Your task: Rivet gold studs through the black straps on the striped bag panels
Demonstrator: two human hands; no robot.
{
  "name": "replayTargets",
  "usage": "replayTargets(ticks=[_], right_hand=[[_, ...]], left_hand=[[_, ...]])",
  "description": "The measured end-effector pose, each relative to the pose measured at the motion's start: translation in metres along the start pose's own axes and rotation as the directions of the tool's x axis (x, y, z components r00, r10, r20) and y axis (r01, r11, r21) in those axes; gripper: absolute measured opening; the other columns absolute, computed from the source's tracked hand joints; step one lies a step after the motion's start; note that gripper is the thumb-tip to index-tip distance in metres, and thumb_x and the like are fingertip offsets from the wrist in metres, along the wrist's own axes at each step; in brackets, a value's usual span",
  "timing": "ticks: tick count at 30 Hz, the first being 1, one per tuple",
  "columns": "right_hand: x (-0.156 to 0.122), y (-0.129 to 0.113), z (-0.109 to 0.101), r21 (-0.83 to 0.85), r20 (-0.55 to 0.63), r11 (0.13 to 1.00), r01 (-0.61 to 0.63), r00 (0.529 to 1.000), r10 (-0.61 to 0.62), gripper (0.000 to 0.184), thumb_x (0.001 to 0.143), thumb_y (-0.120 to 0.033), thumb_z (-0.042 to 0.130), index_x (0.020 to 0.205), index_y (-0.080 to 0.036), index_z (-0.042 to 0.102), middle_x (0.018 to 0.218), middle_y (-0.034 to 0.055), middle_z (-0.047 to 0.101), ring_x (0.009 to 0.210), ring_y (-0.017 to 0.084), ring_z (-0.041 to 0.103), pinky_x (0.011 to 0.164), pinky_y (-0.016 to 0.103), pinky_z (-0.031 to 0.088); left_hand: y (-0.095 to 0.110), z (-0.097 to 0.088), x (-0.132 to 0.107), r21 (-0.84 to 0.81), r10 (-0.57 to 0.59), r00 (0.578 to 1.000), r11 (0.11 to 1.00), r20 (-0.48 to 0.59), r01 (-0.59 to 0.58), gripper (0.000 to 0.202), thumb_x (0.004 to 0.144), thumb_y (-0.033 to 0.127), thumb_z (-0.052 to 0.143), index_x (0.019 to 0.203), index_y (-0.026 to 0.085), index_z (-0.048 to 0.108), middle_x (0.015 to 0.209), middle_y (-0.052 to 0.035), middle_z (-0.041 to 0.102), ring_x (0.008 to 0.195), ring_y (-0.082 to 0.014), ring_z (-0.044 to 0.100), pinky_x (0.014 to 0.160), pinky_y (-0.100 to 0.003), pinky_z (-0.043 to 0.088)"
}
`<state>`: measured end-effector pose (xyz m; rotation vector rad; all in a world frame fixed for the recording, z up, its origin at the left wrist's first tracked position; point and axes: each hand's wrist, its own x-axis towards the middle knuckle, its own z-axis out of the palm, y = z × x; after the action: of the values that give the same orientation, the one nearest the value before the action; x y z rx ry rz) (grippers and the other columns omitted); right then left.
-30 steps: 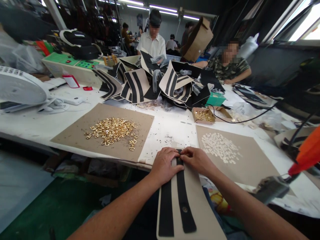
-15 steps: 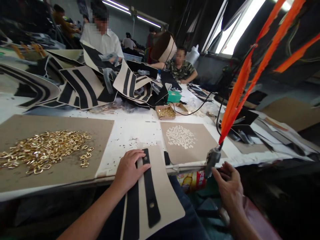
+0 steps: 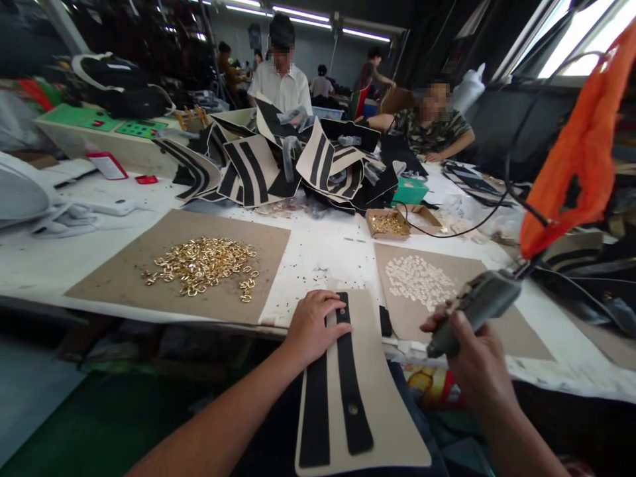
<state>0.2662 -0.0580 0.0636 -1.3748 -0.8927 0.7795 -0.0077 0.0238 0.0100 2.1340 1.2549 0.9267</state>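
Note:
My left hand (image 3: 312, 331) grips the top end of a beige panel (image 3: 390, 404), its thumb and fingers on a black strap (image 3: 350, 371) that bears two round metal fasteners. The panel also has a wider black band (image 3: 315, 414) and slopes from the table edge over my lap. On the right, my right hand (image 3: 479, 361) is closed round a grey power screwdriver (image 3: 479, 305), hanging from orange strapping (image 3: 571, 159). The tool lies tilted, its lower end pointing left, apart from the panel. Whether it carries a bit cannot be made out.
Gold metal rings (image 3: 206, 262) lie heaped on a brown sheet (image 3: 114, 285) at left. Small pale pieces (image 3: 417, 279) cover another sheet at right. Behind stand a box of gold parts (image 3: 386, 225) and piled striped panels (image 3: 253, 169). Two people sit across the table.
My right hand, open beside the hanging screwdriver before, has closed round it and tilted it. The left hand keeps its hold on the panel. The view has turned left.

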Motion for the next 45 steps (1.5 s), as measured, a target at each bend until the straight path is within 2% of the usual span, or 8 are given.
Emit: replayTargets(ticks=[2,5,7,10,26,36,39,45], right_hand=[[0.009,-0.011,0.045,0.217,0.149,0.976,0.03,0.987,-0.064,0.038,0.084,-0.048,0.079,0.105,-0.021,0.061,0.08,0.0014,0.065,0.069,0.018,0.063,0.065,0.03,0.053],[0.02,-0.015,0.103,0.327,0.262,0.944,0.048,0.955,-0.14,0.031,0.087,-0.042,0.079,0.099,-0.021,0.061,0.07,-0.002,0.059,0.058,0.014,0.056,0.057,0.026,0.05],[0.024,-0.01,0.128,0.323,0.271,0.942,0.092,0.945,-0.185,0.03,0.086,-0.044,0.079,0.089,-0.021,0.06,0.065,-0.0029,0.056,0.052,0.013,0.052,0.05,0.025,0.046],[0.026,0.0,0.149,0.296,0.272,0.942,0.156,0.932,-0.24,0.035,0.086,-0.045,0.079,0.077,-0.021,0.055,0.061,-0.0032,0.054,0.049,0.013,0.05,0.045,0.025,0.043],[0.026,0.018,0.161,0.218,0.332,0.951,0.218,0.9,-0.282,0.03,0.09,-0.038,0.074,0.078,-0.022,0.051,0.061,-0.0047,0.05,0.051,0.013,0.049,0.049,0.027,0.042],[0.032,0.018,0.161,0.329,0.538,0.937,0.121,0.791,-0.291,0.02,0.092,-0.024,0.07,0.08,-0.022,0.053,0.066,-0.004,0.054,0.054,0.013,0.05,0.051,0.027,0.042],[0.035,0.02,0.163,0.29,0.58,0.95,0.115,0.768,-0.27,0.02,0.09,-0.024,0.071,0.081,-0.022,0.054,0.067,-0.0041,0.053,0.056,0.013,0.049,0.052,0.027,0.042],[0.031,0.016,0.165,0.131,0.576,0.973,0.19,0.784,-0.23,0.023,0.082,-0.029,0.074,0.075,-0.021,0.053,0.066,-0.0026,0.055,0.057,0.013,0.049,0.054,0.027,0.044]], left_hand=[[0.001,0.0,0.0,-0.01,-0.011,1.0,1.0,0.001,0.011,0.039,0.069,0.031,0.092,0.105,0.026,0.077,0.121,-0.0038,0.071,0.119,-0.0272,0.06,0.104,-0.047,0.048],[0.001,0.001,0.0,-0.017,-0.023,1.0,1.0,0.003,0.023,0.038,0.069,0.032,0.092,0.103,0.026,0.077,0.121,-0.0032,0.071,0.119,-0.027,0.059,0.103,-0.046,0.048],[0.001,0.001,0.0,-0.02,-0.029,1.0,0.999,0.006,0.03,0.039,0.068,0.033,0.093,0.102,0.026,0.077,0.12,-0.0026,0.071,0.118,-0.0267,0.059,0.103,-0.045,0.047],[0.001,0.0,0.0,-0.027,-0.041,0.999,0.999,0.012,0.041,0.039,0.068,0.035,0.093,0.102,0.027,0.077,0.121,-0.0022,0.07,0.119,-0.0267,0.059,0.103,-0.044,0.047],[0.001,-0.001,0.001,-0.037,-0.042,0.998,0.998,0.051,0.044,0.038,0.072,0.038,0.09,0.106,0.028,0.075,0.121,-0.0013,0.069,0.12,-0.0259,0.058,0.101,-0.043,0.045],[-0.002,0.001,0.001,-0.069,-0.057,0.997,0.996,0.048,0.06,0.038,0.075,0.045,0.087,0.105,0.027,0.072,0.121,-0.0015,0.069,0.12,-0.0262,0.058,0.1,-0.043,0.044],[-0.003,0.002,0.001,-0.078,-0.061,0.997,0.995,0.045,0.064,0.035,0.078,0.044,0.084,0.105,0.027,0.071,0.122,-0.0009,0.069,0.119,-0.0255,0.058,0.1,-0.043,0.044],[-0.001,0.001,0.002,-0.058,-0.089,0.996,0.994,0.019,0.09,0.046,0.074,0.037,0.087,0.114,0.024,0.069,0.115,-0.0041,0.069,0.112,-0.0285,0.06,0.096,-0.044,0.047]])
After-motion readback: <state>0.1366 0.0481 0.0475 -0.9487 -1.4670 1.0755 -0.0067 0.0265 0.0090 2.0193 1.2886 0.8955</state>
